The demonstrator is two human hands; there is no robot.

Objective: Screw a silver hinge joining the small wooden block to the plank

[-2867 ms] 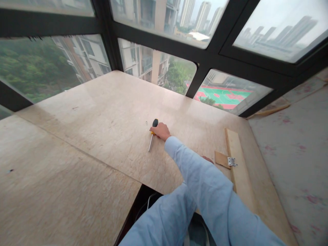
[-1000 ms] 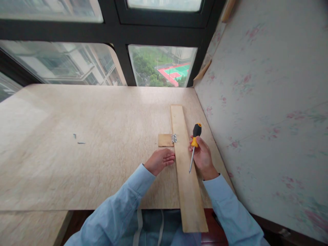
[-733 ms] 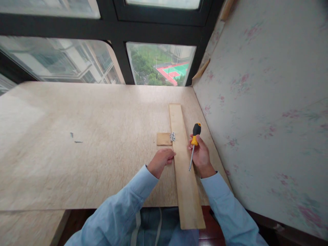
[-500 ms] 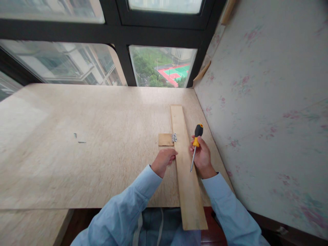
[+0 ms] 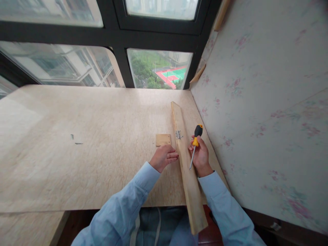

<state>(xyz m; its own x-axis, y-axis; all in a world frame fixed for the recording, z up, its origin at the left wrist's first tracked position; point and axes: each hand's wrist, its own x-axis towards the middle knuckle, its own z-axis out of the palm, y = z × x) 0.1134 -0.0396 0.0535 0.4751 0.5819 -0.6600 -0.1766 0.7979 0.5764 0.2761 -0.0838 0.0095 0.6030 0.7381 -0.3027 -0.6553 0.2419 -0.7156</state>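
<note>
My right hand (image 5: 200, 156) is closed round a screwdriver (image 5: 197, 135) with a black and yellow handle, its shaft pointing down toward me. Its fingers are also at the right edge of a long wooden board (image 5: 188, 171), which tilts with its left edge raised. My left hand (image 5: 164, 157) is beside that left edge, fingers stretched out; whether they touch the wood I cannot tell. A metal hinge (image 5: 178, 134) is on the board, with small screws sticking up. Left of it, a small wooden piece (image 5: 163, 139) with small holes lies flat, apart from the hinge.
Two small dark metal bits (image 5: 75, 140) lie on the left of the marble-patterned surface (image 5: 102, 116). A flowered wall (image 5: 256, 119) rises close on the right. Dark-framed windows (image 5: 115, 37) stand behind. The board's near end juts past the front edge.
The board has tipped from flat, its left edge rising, and the hinge has come away from the small wooden piece with it. My left hand's fingers have straightened.
</note>
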